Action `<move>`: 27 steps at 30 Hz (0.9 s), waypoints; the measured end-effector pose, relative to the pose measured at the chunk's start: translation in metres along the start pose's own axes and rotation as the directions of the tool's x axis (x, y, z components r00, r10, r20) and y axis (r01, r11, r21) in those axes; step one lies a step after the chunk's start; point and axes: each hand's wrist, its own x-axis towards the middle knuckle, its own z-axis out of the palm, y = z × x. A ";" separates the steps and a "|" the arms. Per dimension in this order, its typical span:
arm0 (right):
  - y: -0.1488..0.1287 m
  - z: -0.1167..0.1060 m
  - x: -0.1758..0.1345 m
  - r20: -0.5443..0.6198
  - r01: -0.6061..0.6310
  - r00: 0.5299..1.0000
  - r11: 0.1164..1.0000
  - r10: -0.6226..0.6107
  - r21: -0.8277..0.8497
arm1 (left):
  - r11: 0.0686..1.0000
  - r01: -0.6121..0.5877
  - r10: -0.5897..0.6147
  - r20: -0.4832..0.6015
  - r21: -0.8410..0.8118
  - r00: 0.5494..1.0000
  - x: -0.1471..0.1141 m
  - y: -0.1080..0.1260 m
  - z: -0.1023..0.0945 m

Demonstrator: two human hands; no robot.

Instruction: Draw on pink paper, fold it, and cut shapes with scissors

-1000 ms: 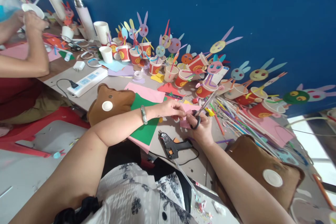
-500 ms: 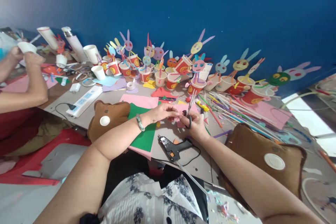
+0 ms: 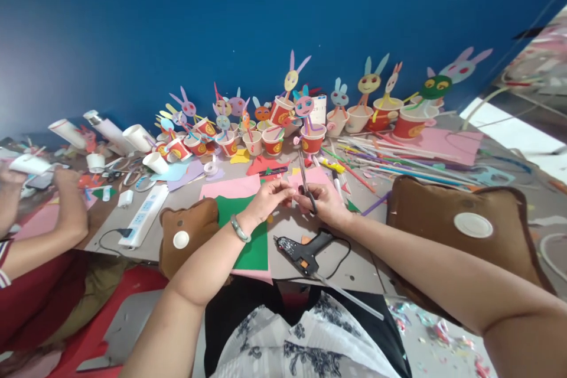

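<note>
My right hand (image 3: 325, 204) is closed around the black handles of a pair of scissors (image 3: 303, 174), whose blades point up and away over the table. Close to its left, my left hand (image 3: 268, 201) is pinched, fingertips almost meeting the right ones. A small piece between the fingertips is too small to make out. Under my left wrist lies a green sheet (image 3: 248, 251) on top of pink paper (image 3: 233, 188). Nearer to me, below both hands, a black glue gun (image 3: 305, 253) rests on its side with a clear glue stick (image 3: 349, 295) sticking out the back.
Paper cups with rabbit figures (image 3: 312, 137) line the wall side. Pipe cleaners (image 3: 425, 168) lie at right. Brown cushion-like pouches (image 3: 443, 242) flank my arms. A power strip (image 3: 144, 215) sits left, and a co-worker's arm (image 3: 73, 212) holds a cup beyond it.
The view has shifted, so the table things sit differently in the picture. Both hands stay close together, with the scissors still in my right hand. The co-worker's cup has tilted sideways.
</note>
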 end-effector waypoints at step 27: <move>0.016 -0.011 0.016 0.272 -0.101 0.962 0.948 0.016 0.302 | 0.987 0.064 -0.065 -0.003 -0.146 0.998 0.001 0.002 -0.001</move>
